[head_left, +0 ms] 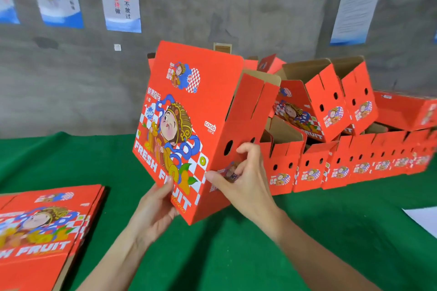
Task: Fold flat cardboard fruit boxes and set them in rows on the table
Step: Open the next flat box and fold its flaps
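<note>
Red cardboard, an opened-out box [189,125], is held tilted above the green table [236,255], at the centre. Its near bottom edge is gripped by the left hand [153,212], and its end panel is pinched by the right hand [246,177]. If either grip is loosened, the box could probably spring flat or be knocked into the folded rows [354,168] at the right. "FRESH FRUIT" and "GOOD LUCK" are printed on it.

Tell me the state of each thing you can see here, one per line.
held box, folded up, tilted, top flaps open.
left hand, grips the held box's bottom edge.
right hand, grips its side panel.
flat boxes, stacked, unfolded, on the table.
folded boxes, standing in rows, tops open.
</note>
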